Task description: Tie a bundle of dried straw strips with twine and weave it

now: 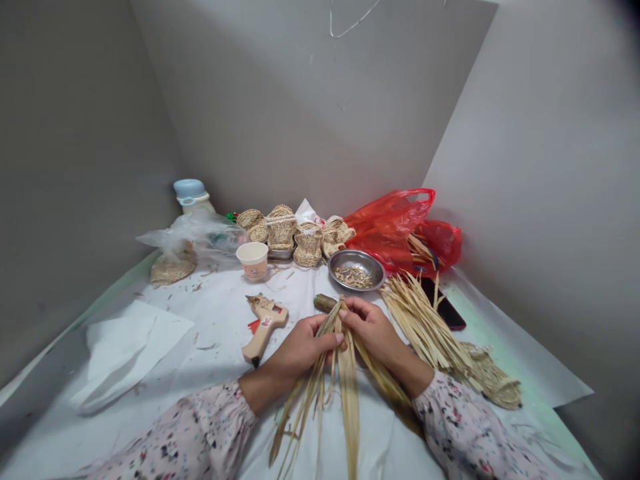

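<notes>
In the head view, a bundle of dried husk strips (349, 393) fans downward toward me, its gathered top pinched between both hands. My left hand (311, 343) is closed on the strips from the left, thumb lying across them. Near the gathered end, the thumb and fingers of my right hand (369, 325) grip the same bundle. A short brownish-green cylinder (325, 303) lies just beyond the fingertips; I cannot tell whether it touches the strips. Left of my hands lies a beige glue gun (266, 328), its nozzle pointing away.
A metal bowl (357, 285) holds small scraps. More pale strips (425, 323) lie at right over a dark phone (453, 313), beside a woven piece (493, 377). Behind stand a paper cup (253, 261), several woven pieces (309, 243), red bags (390, 223) and a blue-lidded bottle (190, 188).
</notes>
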`<state>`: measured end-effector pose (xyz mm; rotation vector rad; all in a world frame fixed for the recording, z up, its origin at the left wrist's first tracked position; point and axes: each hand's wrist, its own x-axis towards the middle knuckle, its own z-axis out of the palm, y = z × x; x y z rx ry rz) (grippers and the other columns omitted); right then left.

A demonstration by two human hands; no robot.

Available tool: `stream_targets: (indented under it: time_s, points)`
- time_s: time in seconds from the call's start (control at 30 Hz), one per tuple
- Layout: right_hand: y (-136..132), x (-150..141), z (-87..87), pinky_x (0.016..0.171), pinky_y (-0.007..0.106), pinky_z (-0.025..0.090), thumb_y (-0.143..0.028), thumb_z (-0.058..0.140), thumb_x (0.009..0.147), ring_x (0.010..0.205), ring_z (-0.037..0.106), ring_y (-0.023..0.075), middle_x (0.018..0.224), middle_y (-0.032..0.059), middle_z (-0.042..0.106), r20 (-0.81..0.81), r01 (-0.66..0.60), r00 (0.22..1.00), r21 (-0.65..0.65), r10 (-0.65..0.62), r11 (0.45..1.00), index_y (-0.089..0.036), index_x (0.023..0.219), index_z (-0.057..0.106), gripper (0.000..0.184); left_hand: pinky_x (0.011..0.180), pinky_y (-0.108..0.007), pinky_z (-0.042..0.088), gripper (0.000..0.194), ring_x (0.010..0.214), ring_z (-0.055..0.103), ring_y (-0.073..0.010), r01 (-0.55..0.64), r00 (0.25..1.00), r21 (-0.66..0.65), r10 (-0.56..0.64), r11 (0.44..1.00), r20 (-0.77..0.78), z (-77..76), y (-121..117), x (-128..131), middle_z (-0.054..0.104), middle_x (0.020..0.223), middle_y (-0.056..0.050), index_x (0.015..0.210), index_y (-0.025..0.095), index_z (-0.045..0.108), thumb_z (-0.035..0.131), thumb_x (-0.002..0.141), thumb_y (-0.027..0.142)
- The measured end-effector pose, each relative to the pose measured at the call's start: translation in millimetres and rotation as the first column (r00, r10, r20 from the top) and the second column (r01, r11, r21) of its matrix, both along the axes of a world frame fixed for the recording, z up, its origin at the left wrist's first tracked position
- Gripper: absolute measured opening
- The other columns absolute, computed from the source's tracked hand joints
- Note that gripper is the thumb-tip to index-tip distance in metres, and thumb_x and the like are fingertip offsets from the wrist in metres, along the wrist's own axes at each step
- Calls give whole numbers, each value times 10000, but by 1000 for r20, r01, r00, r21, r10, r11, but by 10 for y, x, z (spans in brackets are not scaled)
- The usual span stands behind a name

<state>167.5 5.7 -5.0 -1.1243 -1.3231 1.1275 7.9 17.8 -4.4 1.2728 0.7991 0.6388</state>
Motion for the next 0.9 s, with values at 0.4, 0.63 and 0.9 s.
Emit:
stream_targets:
  time_s: [0.4,0.63,0.9]
  points:
    - [-11,-2,7,657,274,432,-313,615,786,664,547,145,721,-5,612,1,10,1000,-1,-10,1000,-179,784,624,135,507,-218,345,224,504,454,-85,-6,1000,-19,7,1000,4,28,-9,3,589,667,-2,799,117,619,691,722,314]
    - [3,8,2,660,275,431,-320,614,789,658,536,143,716,-8,603,3,27,1000,-4,-27,1000,-176,786,617,144,500,-210,347,224,510,454,-82,-5,1000,-31,5,1000,-2,66,-26,0,575,664,10,803,123,623,699,714,314]
    - [24,65,-33,625,260,430,-344,609,799,623,524,135,705,-17,599,-56,64,996,-21,-65,998,-176,809,625,169,482,-208,342,250,495,453,-84,27,998,-21,-28,999,-48,89,-54,-13,584,650,5,773,117,615,702,707,342]
